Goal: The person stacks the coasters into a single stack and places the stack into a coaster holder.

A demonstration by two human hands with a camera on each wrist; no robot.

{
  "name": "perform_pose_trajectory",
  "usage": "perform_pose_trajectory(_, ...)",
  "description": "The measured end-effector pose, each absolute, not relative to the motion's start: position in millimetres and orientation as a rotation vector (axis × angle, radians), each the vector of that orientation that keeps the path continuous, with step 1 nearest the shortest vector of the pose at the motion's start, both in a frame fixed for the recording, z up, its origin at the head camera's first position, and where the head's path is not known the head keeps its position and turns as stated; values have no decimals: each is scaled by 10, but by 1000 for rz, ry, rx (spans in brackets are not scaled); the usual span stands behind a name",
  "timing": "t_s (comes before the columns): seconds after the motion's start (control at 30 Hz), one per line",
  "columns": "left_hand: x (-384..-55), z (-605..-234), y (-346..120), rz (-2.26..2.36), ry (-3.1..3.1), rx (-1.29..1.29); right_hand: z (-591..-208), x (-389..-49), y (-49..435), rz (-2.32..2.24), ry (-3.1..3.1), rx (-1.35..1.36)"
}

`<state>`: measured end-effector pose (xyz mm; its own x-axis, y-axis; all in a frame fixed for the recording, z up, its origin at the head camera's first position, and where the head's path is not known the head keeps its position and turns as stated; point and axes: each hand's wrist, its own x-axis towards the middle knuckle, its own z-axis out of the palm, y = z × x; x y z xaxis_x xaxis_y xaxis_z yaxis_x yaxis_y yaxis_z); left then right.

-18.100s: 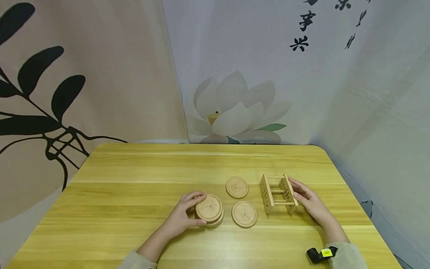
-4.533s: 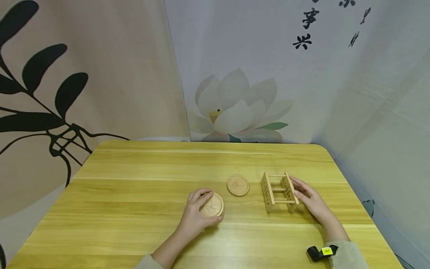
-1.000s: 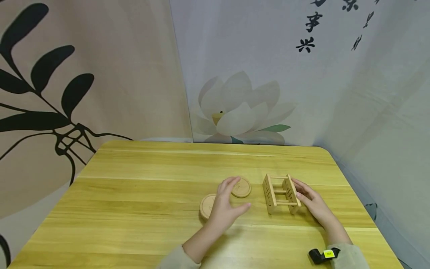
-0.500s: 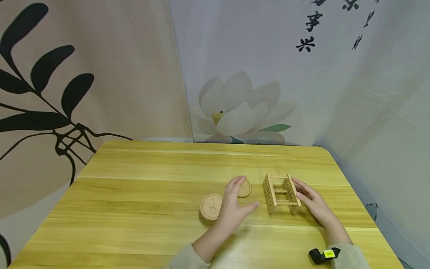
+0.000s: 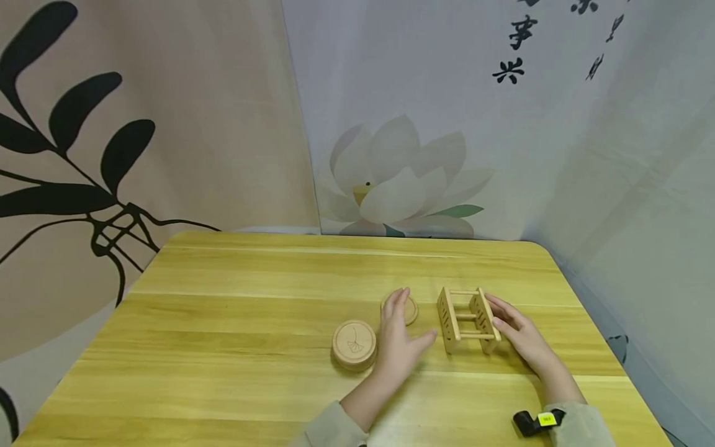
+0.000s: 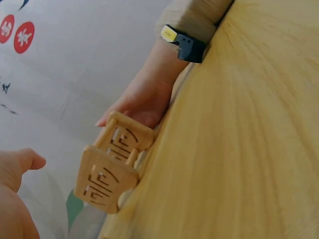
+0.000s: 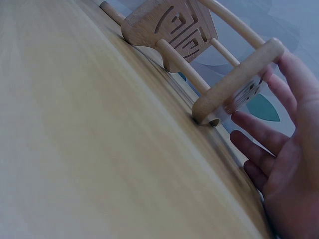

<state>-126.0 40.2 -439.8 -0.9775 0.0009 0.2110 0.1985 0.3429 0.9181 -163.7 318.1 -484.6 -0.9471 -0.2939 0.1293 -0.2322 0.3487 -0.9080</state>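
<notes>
My left hand (image 5: 395,347) is spread with nothing in its grasp, thumb apart from the fingers. It hovers by a round wooden coaster (image 5: 412,310), which its fingers partly cover in the head view; whether they touch it I cannot tell. Left of that hand sits a stack of round wooden coasters (image 5: 354,343), the top one carved with a ginkgo leaf. A small wooden rack (image 5: 466,320) with slotted sides and round crossbars stands to the right. Fairly straight fingers of my right hand (image 5: 522,338) rest against the rack's right side, as the right wrist view (image 7: 284,144) also shows.
A light wooden table (image 5: 223,347) carries everything. Behind it hangs a curtain (image 5: 413,93) with a printed lotus, leaves and writing. A black wrist device (image 5: 536,422) with a yellow label sits at the right sleeve.
Since the earliest frame, the nearer loose coaster has joined the stack. My left hand has since let go of the stack and shifted right toward the farther coaster. The right hand stays at the rack.
</notes>
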Motion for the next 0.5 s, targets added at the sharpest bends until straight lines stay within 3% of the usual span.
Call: perform_pose_trajectory(0.5,-1370,-4652,515,-1586,-2458,-38,-4848,-1638,3181,-1687,2544,-495)
